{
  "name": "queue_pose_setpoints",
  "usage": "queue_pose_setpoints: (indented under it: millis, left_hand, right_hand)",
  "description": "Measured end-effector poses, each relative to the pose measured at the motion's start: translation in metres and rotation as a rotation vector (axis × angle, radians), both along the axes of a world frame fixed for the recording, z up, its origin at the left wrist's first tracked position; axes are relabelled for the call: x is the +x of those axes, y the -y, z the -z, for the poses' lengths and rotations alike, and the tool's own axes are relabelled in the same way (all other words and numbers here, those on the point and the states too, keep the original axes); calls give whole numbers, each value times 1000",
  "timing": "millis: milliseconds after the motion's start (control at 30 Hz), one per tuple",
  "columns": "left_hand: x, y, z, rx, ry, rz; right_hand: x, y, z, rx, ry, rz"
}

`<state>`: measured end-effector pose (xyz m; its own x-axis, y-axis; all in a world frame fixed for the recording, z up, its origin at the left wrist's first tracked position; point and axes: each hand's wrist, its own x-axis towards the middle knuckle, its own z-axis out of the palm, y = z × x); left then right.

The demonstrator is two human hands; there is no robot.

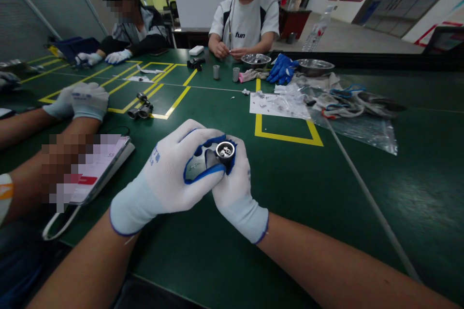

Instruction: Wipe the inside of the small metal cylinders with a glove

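Observation:
In front of me, over the green table, both my gloved hands are closed round a round metal connector (225,151). Its bright ring and dark inside, with several small round contacts, face up towards me. My left hand (174,169) wears a white glove with blue on the palm side; its thumb and fingers curve round the connector's left side. From the right, my right hand (235,178) wraps the connector, in a matching glove. A grey curved piece (210,158) shows between the left thumb and fingers; whether it belongs to the connector I cannot tell. The connector's lower part is hidden.
Metal fittings (141,107) lie left of centre on the green table (362,231). A white sheet (279,105) with small parts, a plastic bag (377,130), blue gloves (282,69) and metal bowls (315,66) lie beyond. A neighbour's gloved hands (85,100) rest left. Two people sit opposite.

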<state>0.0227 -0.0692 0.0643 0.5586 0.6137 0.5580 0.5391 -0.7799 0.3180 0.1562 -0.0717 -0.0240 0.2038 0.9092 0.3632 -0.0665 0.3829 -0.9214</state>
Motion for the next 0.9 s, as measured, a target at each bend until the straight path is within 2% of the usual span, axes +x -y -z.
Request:
queue_pose_setpoints:
  millis: [267,500,700,900]
  left_hand:
    - [4,2,2,19,-27,-10]
    - [5,1,1,59,-57,70]
    - [1,-3,3,106,-111,76]
    - [-1,-3,3,27,-23,76]
  right_hand:
    - [7,3,2,105,149,21]
    - [6,3,-1,116,122,71]
    - [6,1,-2,26,62,14]
    - [7,1,-3,53,86,46]
